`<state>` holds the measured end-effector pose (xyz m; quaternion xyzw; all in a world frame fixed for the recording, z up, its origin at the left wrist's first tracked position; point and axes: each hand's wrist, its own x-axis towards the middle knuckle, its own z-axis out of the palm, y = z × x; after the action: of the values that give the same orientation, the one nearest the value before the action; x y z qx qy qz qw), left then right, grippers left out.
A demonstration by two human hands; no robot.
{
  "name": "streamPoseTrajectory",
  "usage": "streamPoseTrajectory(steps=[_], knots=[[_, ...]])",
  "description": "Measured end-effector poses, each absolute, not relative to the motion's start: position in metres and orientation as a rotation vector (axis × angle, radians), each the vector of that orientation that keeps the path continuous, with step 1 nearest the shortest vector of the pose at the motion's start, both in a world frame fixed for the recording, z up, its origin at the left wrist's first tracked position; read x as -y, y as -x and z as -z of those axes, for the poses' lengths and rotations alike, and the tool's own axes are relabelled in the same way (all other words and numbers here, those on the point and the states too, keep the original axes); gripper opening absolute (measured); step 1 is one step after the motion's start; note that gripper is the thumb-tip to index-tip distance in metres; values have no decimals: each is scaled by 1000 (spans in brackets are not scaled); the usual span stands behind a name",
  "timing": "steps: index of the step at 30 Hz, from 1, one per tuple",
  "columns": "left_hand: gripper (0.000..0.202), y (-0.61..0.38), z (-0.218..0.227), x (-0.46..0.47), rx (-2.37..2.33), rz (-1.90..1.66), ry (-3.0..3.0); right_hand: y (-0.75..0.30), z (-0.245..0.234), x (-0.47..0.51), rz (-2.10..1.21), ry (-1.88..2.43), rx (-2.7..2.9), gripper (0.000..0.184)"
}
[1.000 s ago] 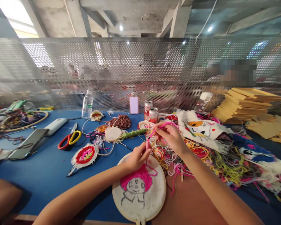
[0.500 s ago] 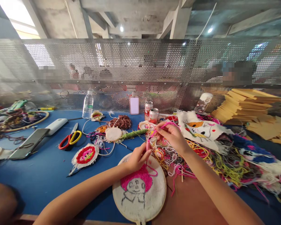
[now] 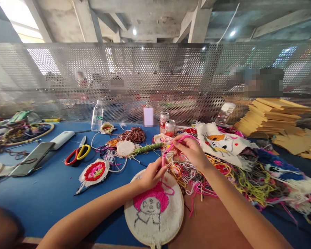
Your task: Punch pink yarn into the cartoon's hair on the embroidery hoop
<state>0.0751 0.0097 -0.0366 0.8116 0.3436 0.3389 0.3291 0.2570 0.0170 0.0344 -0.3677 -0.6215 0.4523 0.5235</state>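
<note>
My left hand (image 3: 152,175) is closed on a pink punch needle (image 3: 163,161), held upright over the top of a round embroidery hoop (image 3: 171,223). Pink yarn (image 3: 188,136) is pinched in the fingers of my right hand (image 3: 188,151), and a length of it reaches toward the upper end of the punch needle. Whether the yarn runs inside the needle cannot be made out. White cloth in the hoop carries a drawn character with a pink looped hood (image 3: 155,200). A loose pink strand lies on the cloth beside the hood.
Tangled yarn (image 3: 238,183) and embroidered cloth (image 3: 220,141) cover the right side. Left are scissors (image 3: 81,152), a phone (image 3: 32,159) and a round patch (image 3: 94,174). A water bottle (image 3: 97,117), drink cans (image 3: 170,128) and yellow envelopes (image 3: 269,116) stand near the perforated screen (image 3: 155,69).
Both hands stay almost in place over the hoop. The pink yarn between my right fingers and the top of the punch needle has shifted slightly and now shows more clearly there.
</note>
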Motion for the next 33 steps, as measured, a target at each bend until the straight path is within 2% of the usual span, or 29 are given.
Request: streamPoseTrajectory(steps=[5, 9, 12, 16, 19, 23, 28, 33], knots=[[26, -76, 36, -9, -909, -869, -2135, -258, -33, -19, -1043, 991, 1539, 24], [26, -76, 35, -9, -933, -851, -2160, -275, -33, -18, -1029, 1406, 1861, 35], [27, -77, 35, -9, -925, -847, -2153, -290, -34, -9, -1201, 1684, 2219, 38], [32, -77, 33, -10, -868, -911, -2197, -284, -28, 8, -1349, 1434, 2414, 21], [33, -77, 32, -9, -802, -974, -2251, -262, -9, 18, -930, 1385, 2227, 19], [35, -76, 25, -9, -824, -943, -2309, -237, 24, 22, -998, 1176, 1958, 12], [36, -64, 9, -12, -858, -628, -2566, -234, 44, 23, -1003, 1105, 1775, 10], [45, -39, 14, -19, -1520, -200, -2607, -237, 43, 28, -1032, 1062, 1763, 13]])
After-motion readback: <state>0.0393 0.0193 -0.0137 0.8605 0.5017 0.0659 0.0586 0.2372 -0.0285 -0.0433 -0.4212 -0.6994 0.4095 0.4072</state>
